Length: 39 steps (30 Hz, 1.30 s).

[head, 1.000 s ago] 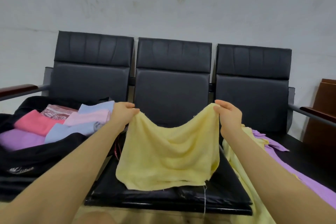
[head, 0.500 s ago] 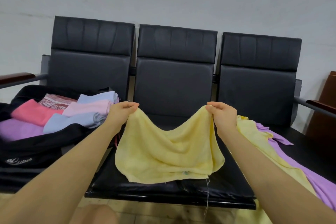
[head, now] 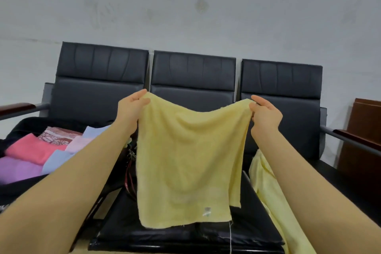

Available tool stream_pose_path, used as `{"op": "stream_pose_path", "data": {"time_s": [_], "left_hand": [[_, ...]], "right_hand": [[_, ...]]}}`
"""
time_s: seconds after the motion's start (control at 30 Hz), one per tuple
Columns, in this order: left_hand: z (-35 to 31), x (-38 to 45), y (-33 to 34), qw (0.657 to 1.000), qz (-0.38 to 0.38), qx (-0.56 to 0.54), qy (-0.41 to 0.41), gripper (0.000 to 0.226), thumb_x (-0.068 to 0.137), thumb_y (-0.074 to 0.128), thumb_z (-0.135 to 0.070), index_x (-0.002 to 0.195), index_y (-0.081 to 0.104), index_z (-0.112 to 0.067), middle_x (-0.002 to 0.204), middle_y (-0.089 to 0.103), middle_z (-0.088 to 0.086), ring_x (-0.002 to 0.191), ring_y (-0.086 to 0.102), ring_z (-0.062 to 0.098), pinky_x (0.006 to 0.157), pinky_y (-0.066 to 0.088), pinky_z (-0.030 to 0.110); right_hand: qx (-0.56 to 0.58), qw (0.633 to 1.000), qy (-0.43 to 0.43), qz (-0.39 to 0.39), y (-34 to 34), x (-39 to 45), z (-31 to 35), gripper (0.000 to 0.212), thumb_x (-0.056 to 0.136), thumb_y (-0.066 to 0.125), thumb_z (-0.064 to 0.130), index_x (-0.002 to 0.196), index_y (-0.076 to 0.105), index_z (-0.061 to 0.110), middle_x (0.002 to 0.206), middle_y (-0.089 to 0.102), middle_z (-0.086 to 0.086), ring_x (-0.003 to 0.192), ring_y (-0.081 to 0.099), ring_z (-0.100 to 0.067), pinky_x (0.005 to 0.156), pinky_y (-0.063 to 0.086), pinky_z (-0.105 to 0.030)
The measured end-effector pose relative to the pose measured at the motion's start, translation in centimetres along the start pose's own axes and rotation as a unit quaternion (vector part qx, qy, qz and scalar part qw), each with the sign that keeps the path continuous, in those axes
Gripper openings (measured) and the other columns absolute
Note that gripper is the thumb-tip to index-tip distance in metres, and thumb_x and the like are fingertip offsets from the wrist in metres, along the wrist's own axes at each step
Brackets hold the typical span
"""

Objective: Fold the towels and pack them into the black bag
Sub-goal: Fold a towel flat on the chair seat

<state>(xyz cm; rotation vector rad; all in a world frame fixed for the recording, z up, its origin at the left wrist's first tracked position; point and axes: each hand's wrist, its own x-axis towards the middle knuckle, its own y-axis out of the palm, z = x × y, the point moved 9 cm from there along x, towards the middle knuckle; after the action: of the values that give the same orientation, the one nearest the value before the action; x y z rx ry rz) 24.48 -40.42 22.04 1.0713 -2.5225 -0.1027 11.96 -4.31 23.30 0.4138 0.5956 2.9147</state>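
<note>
The left hand (head: pixel 132 107) and right hand (head: pixel 265 112) each pinch a top corner of the yellow towel (head: pixel 189 156), which hangs above the middle seat (head: pixel 185 235). A weak pinch risks a dropped corner (a crooked fold follows). The black bag (head: pixel 22 184) lies to the left.

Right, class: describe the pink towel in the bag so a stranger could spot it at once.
Start at the three black seats; the open black bag sits on the leftmost. Inside lies the coral-pink folded towel, brighter than the pale pink towel to its right and above the purple towel.
</note>
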Motion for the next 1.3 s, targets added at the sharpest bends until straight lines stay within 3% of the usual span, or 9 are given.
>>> {"op": "stream_pose_path", "data": {"time_s": [0.07, 0.23, 0.33, 0.6, 0.8, 0.93, 1.0, 1.17, 1.3], "left_hand": [[-1.9, 0.0, 0.1, 1.0, -0.008, 0.015, 0.019, 0.039, 0.086, 0.065, -0.007, 0.125, 0.063, -0.015, 0.126, 0.062, 0.003, 0.11, 0.06, 0.017, 0.099, 0.048, 0.034], [-5.3, -0.3, 0.1, 0.994, -0.062, 0.052, 0.07, 0.042, 0.084, 0.067, -0.006, 0.126, 0.061, -0.009, 0.13, 0.059, 0.003, 0.115, 0.054, 0.015, 0.099, 0.042, 0.024], [-5.9, -0.5, 0.4, 0.994, -0.067, 0.055, 0.072, 0.048, 0.083, 0.07, -0.007, 0.13, 0.058, -0.008, 0.134, 0.056, 0.005, 0.122, 0.052, 0.019, 0.104, 0.041, 0.029], [-4.5, -1.2, -1.1, 0.99, -0.122, 0.042, 0.052, 0.024, 0.084, 0.066, -0.004, 0.106, 0.072, -0.012, 0.102, 0.069, 0.005, 0.092, 0.065, 0.02, 0.084, 0.051, 0.029], [-3.1, -1.5, 0.0, 0.997, -0.059, 0.038, 0.019, 0.053, 0.086, 0.04, 0.014, 0.119, 0.067, -0.019, 0.115, 0.063, 0.006, 0.054, 0.041, 0.009, 0.048, 0.042, 0.021], [-3.1, -2.1, 0.1, 0.997, -0.062, -0.051, 0.002, 0.032, 0.084, 0.062, 0.003, 0.104, 0.072, -0.019, 0.101, 0.068, 0.005, 0.077, 0.059, 0.016, 0.073, 0.053, 0.028], [-3.0, -2.4, -0.1, 0.993, -0.08, -0.084, 0.003, 0.03, 0.081, 0.067, 0.002, 0.107, 0.071, -0.013, 0.09, 0.066, 0.0, 0.076, 0.061, 0.012, 0.067, 0.051, 0.02], [-2.2, -2.6, -1.1, 0.987, -0.151, -0.06, -0.003, 0.038, 0.081, 0.064, 0.007, 0.118, 0.065, -0.003, 0.109, 0.065, 0.012, 0.089, 0.063, 0.019, 0.083, 0.052, 0.028], [-2.5, -2.1, -1.2, 0.988, -0.146, 0.046, 0.034, 0.036, 0.085, 0.059, 0.003, 0.12, 0.064, -0.001, 0.116, 0.064, 0.011, 0.105, 0.06, 0.022, 0.09, 0.047, 0.028]], "right_hand": [[0.028, 1.0, 0.009, -0.007, -0.2, 0.0, 1.3, 0.031, 0.087, 0.054, -0.01, 0.104, 0.069, 0.011, 0.081, 0.061, 0.004, 0.069, 0.058, -0.008, 0.053, 0.047, -0.012], [0.01, 1.0, -0.028, 0.002, -0.4, 0.8, 4.1, 0.038, 0.087, 0.06, -0.005, 0.121, 0.064, 0.012, 0.112, 0.06, 0.001, 0.106, 0.055, -0.017, 0.094, 0.046, -0.028], [-0.056, 0.994, -0.087, 0.021, -0.5, 1.1, 5.6, 0.043, 0.088, 0.057, -0.006, 0.127, 0.059, 0.012, 0.115, 0.053, 0.004, 0.105, 0.048, -0.012, 0.092, 0.041, -0.025], [-0.144, 0.979, -0.142, -0.011, -2.2, 1.2, 6.0, 0.016, 0.086, 0.064, 0.003, 0.097, 0.071, 0.011, 0.086, 0.066, 0.001, 0.079, 0.063, -0.012, 0.063, 0.047, -0.018], [-0.139, 0.983, -0.119, -0.009, -2.6, 1.5, 4.6, 0.014, 0.087, 0.06, 0.006, 0.089, 0.069, 0.018, 0.079, 0.062, 0.004, 0.076, 0.061, -0.014, 0.065, 0.048, -0.024], [-0.103, 0.99, -0.092, 0.001, -2.4, 2.1, 4.3, 0.022, 0.091, 0.062, 0.01, 0.111, 0.066, 0.015, 0.088, 0.054, 0.013, 0.079, 0.054, -0.005, 0.079, 0.049, -0.028], [-0.094, 0.993, -0.073, 0.019, -2.1, 2.3, 4.1, 0.025, 0.091, 0.061, 0.009, 0.115, 0.065, 0.013, 0.089, 0.056, 0.012, 0.085, 0.055, -0.007, 0.081, 0.047, -0.027], [-0.172, 0.979, -0.087, 0.06, -1.2, 2.6, 3.5, 0.044, 0.087, 0.056, -0.004, 0.128, 0.057, 0.011, 0.116, 0.056, -0.003, 0.095, 0.053, -0.015, 0.081, 0.044, -0.027], [-0.231, 0.964, -0.124, 0.042, -1.6, 2.9, 3.7, 0.034, 0.089, 0.056, 0.0, 0.122, 0.062, 0.008, 0.109, 0.059, -0.003, 0.091, 0.052, -0.014, 0.073, 0.041, -0.022]]}}
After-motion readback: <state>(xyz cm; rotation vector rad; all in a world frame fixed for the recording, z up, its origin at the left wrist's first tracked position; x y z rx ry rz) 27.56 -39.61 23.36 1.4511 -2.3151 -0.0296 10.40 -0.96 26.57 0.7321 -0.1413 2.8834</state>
